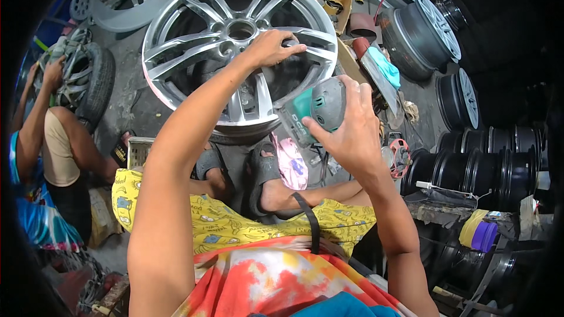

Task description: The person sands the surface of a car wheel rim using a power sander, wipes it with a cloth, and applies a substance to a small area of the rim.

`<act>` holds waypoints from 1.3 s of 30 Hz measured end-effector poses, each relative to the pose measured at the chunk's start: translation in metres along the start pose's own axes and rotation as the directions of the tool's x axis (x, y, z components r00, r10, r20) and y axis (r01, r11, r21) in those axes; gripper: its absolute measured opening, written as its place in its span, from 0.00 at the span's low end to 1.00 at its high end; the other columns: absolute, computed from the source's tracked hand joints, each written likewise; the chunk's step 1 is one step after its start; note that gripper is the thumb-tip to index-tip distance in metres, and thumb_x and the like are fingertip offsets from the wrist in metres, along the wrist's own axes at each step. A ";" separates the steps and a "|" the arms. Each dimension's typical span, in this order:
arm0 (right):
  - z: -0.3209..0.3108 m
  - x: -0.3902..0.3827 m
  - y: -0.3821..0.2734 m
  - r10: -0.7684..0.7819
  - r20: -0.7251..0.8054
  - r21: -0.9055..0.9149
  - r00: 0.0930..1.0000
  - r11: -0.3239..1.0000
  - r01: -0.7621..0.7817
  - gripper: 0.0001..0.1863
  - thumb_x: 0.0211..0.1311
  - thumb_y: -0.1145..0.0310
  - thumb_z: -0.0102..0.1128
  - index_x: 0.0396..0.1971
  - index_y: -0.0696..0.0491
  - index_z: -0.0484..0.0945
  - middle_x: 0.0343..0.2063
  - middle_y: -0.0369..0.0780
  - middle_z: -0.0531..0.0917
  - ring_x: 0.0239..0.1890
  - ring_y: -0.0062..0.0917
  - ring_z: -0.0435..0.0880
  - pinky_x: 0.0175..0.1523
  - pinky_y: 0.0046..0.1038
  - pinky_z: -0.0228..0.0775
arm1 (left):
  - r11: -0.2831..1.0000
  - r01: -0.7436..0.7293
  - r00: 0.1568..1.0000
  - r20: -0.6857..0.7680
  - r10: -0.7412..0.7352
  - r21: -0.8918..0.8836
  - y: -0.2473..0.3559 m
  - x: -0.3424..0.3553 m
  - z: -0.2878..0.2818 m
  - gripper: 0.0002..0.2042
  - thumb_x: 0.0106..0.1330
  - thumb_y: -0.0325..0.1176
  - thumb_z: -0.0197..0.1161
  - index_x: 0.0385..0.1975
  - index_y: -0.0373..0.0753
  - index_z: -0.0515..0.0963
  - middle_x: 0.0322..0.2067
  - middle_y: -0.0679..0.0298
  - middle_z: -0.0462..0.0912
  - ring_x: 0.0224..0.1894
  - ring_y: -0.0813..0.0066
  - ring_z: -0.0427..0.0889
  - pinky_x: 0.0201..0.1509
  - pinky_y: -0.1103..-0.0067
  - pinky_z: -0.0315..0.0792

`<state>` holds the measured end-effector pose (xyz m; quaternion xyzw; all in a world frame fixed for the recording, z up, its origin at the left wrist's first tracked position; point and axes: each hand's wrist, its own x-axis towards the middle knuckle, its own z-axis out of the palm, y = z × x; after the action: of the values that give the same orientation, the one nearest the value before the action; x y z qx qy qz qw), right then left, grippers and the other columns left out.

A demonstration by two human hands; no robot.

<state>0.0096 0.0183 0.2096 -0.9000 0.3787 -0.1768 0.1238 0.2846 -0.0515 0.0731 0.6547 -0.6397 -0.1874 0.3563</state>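
There's the big silver wheel (242,21), face up, and this looks like sanding: the trick is to keep the tool flat on the metal, pressure light and even. The green-and-grey sander (322,105) sits gripped in the right hand (355,123) by the wheel's near right edge, while the left hand (271,49), fingers bent, lies over the wheel right of centre, metal directly beneath it; whether it pinches anything, I can't tell.

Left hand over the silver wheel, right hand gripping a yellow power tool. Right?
Not the colour: the head view shows the power tool in the right hand is green and grey. Left hand over silver wheel stands.
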 end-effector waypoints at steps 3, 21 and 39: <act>-0.001 0.017 0.021 0.003 -0.032 -0.061 0.999 0.998 -0.005 0.46 0.49 0.58 0.82 0.64 0.58 0.65 0.53 0.56 0.73 0.48 0.59 0.83 0.51 0.53 0.79 | 1.000 0.008 1.000 0.024 -0.008 -0.014 0.001 0.004 0.004 0.29 0.70 0.63 0.62 0.49 0.41 0.88 0.46 0.44 0.88 0.52 0.44 0.85 0.57 0.61 0.75; -0.010 0.032 0.014 -0.017 0.019 -0.218 1.000 0.976 0.021 0.47 0.48 0.57 0.83 0.62 0.65 0.66 0.51 0.60 0.72 0.46 0.61 0.84 0.50 0.51 0.80 | 1.000 0.002 1.000 -0.031 -0.002 0.003 -0.002 0.003 0.009 0.30 0.79 0.59 0.49 0.45 0.35 0.86 0.37 0.43 0.87 0.47 0.40 0.85 0.54 0.58 0.75; -0.009 0.038 0.015 -0.015 0.058 -0.266 0.998 0.964 0.030 0.47 0.48 0.58 0.83 0.62 0.64 0.65 0.54 0.64 0.71 0.45 0.65 0.84 0.49 0.55 0.81 | 1.000 0.025 1.000 -0.010 -0.025 0.004 -0.005 0.005 0.008 0.31 0.80 0.59 0.46 0.48 0.35 0.86 0.39 0.43 0.87 0.48 0.41 0.84 0.55 0.58 0.74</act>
<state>0.0209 -0.0207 0.2206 -0.9172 0.3853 -0.1007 0.0101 0.2834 -0.0581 0.0651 0.6645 -0.6299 -0.1873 0.3558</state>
